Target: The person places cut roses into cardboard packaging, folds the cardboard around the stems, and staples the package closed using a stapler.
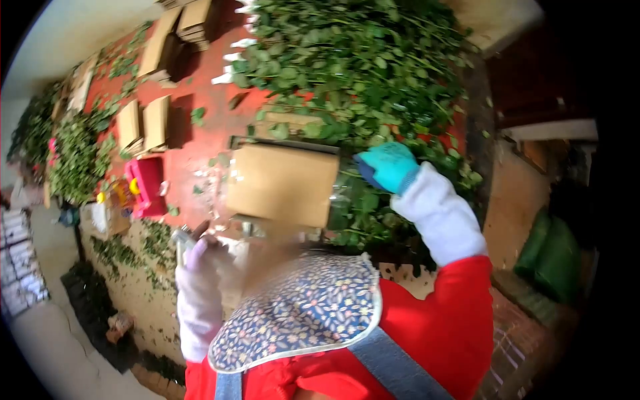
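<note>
My right hand (388, 167), in a teal glove with dark fingertips, is curled at the right of a brown cardboard sheet (283, 183). Leafy green stems (367, 207) lie beneath and around it; what its fingers close on is hidden. The sheet rests on a low dark-edged stand, with something clear and shiny along its right side. My left hand (200, 252), with lavender material on its fingers, is closed around a silvery object (181, 237) whose kind I cannot make out. Beside that hand a brown shape (272, 260) is smeared by motion.
A large heap of leafy stems (360, 60) covers the far side of the red table (200, 147). Folded cardboard pieces (157, 123) stand at the left, near a pink container (148, 187) and a yellow-capped bottle (110, 200). More greenery (77, 157) lies farther left.
</note>
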The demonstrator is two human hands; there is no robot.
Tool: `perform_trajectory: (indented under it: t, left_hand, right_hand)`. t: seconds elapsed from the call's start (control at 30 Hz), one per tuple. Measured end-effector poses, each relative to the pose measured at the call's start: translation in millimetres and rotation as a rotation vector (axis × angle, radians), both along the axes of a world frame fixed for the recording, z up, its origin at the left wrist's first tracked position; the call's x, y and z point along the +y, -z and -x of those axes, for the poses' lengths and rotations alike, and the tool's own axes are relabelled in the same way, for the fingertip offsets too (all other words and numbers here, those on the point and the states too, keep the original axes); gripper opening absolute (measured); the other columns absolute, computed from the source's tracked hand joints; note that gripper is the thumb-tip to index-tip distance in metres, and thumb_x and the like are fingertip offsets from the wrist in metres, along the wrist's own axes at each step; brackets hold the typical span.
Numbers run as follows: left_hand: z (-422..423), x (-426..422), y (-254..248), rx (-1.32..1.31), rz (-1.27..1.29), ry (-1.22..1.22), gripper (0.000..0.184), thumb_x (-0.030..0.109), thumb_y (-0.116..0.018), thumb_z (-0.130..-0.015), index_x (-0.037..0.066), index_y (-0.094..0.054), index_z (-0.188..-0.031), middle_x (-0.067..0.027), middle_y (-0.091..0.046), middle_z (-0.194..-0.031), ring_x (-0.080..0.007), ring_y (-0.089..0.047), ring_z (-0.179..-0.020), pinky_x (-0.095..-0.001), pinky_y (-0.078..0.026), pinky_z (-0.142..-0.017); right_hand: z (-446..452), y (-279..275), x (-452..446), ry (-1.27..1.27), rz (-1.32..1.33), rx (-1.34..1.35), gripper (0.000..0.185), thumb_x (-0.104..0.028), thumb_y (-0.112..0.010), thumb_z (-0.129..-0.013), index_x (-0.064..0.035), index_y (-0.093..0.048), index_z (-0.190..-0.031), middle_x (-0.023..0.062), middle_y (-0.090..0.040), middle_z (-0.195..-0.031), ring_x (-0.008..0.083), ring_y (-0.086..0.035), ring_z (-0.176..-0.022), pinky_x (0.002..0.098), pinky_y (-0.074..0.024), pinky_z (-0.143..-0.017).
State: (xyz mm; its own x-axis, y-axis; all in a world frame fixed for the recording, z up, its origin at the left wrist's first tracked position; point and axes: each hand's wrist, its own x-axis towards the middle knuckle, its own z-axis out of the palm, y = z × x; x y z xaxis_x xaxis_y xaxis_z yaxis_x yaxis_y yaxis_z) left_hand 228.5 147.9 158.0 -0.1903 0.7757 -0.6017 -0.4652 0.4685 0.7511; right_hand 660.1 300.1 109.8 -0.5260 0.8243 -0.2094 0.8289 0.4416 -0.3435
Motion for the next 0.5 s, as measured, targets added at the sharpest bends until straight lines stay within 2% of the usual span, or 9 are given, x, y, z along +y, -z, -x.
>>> perform_trajectory:
  t: [0.03,0.1,0.13,0.17,0.27,0.3,0.33,0.4,0.5]
  left_hand:
    - [28.1,-4.3,36.6,0.197,-0.054,0.148,0.054,0.018,-0.063,-0.085,-0.003,-0.047,-0.132,-0.0072,-0.058,-0.091,-0.0233,-0.060,-0.084,-0.0402,-0.055,-0.072]
    - [48.0,13.5,18.5,0.535,-0.105,0.382,0.046,0.014,-0.060,-0.088,-0.001,-0.050,-0.130,-0.0107,-0.062,-0.093,-0.0247,-0.062,-0.088,-0.0399,-0.054,-0.076]
    - [29.1,32.9,-5.3,0.626,-0.096,0.393,0.044,0.014,-0.060,-0.088,0.000,-0.050,-0.129,-0.0119,-0.063,-0.095,-0.0252,-0.062,-0.090,-0.0397,-0.053,-0.077]
    - [9.9,52.3,-28.8,0.717,-0.085,0.404,0.042,0.014,-0.059,-0.089,0.001,-0.051,-0.128,-0.0131,-0.064,-0.096,-0.0257,-0.063,-0.091,-0.0395,-0.053,-0.079]
    - [7.1,85.3,-24.2,1.206,0.322,0.613,0.042,0.020,-0.060,-0.091,-0.004,-0.052,-0.126,-0.0162,-0.067,-0.097,-0.0300,-0.064,-0.090,-0.0397,-0.049,-0.087]
    - [8.9,93.1,-12.0,1.200,0.269,0.598,0.043,0.016,-0.061,-0.090,-0.007,-0.050,-0.125,-0.0152,-0.067,-0.093,-0.0288,-0.064,-0.088,-0.0390,-0.049,-0.084]
    - [14.9,89.0,5.8,1.193,0.196,0.583,0.044,0.013,-0.062,-0.090,-0.010,-0.049,-0.125,-0.0141,-0.066,-0.090,-0.0275,-0.064,-0.086,-0.0382,-0.050,-0.081]
    - [25.7,88.0,37.3,1.252,-0.205,0.581,0.044,0.013,-0.066,-0.087,-0.008,-0.050,-0.123,-0.0133,-0.064,-0.086,-0.0268,-0.062,-0.084,-0.0368,-0.050,-0.076]
    - [32.4,107.3,81.8,1.399,-0.367,0.515,0.045,0.018,-0.072,-0.081,-0.003,-0.054,-0.117,-0.0132,-0.059,-0.085,-0.0303,-0.058,-0.081,-0.0391,-0.048,-0.070]
  right_hand:
    - [-0.1,1.6,-6.3,0.010,-0.130,0.043,0.022,-0.020,-0.063,-0.083,-0.0147,-0.069,-0.104,0.0096,-0.066,-0.082,0.0316,-0.063,-0.080,0.0452,-0.0475,-0.068]
    - [7.0,1.4,-13.8,0.009,-0.315,0.104,0.023,-0.015,-0.065,-0.080,-0.0152,-0.070,-0.103,0.0072,-0.062,-0.073,0.0288,-0.060,-0.071,0.0440,-0.0458,-0.063]
    - [11.4,3.7,-12.0,-0.008,-0.427,0.179,0.015,-0.017,-0.064,-0.079,-0.0161,-0.070,-0.093,0.0083,-0.059,-0.067,0.0305,-0.058,-0.062,0.0464,-0.0430,-0.056]
    - [13.8,-0.7,-12.7,0.005,-0.340,0.161,0.021,-0.018,-0.064,-0.080,-0.0163,-0.070,-0.099,0.0090,-0.060,-0.070,0.0318,-0.058,-0.065,0.0466,-0.0443,-0.058]
    - [6.3,-4.0,-21.8,0.089,-0.210,0.040,0.027,-0.015,-0.062,-0.080,-0.0144,-0.069,-0.105,0.0118,-0.066,-0.089,0.0340,-0.061,-0.083,0.0473,-0.0473,-0.073]
    - [-2.2,-3.8,-22.8,0.102,-0.184,-0.128,0.026,-0.014,-0.061,-0.080,-0.0128,-0.069,-0.105,0.0146,-0.066,-0.095,0.0352,-0.061,-0.086,0.0469,-0.0479,-0.075]
    - [-15.7,-2.3,-35.6,0.084,-0.334,-0.130,0.025,-0.014,-0.061,-0.080,-0.0110,-0.069,-0.104,0.0163,-0.066,-0.098,0.0356,-0.062,-0.088,0.0461,-0.0484,-0.078]
    - [-11.1,-37.7,-42.0,0.186,-0.280,-0.100,0.026,-0.012,-0.061,-0.083,-0.0068,-0.066,-0.109,0.0168,-0.066,-0.106,0.0372,-0.062,-0.096,0.0439,-0.0491,-0.083]
    - [-2.9,-89.7,-58.7,0.378,-0.377,-0.099,0.032,-0.012,-0.060,-0.089,-0.0007,-0.060,-0.118,0.0195,-0.064,-0.112,0.0364,-0.062,-0.100,0.0400,-0.0494,-0.086]
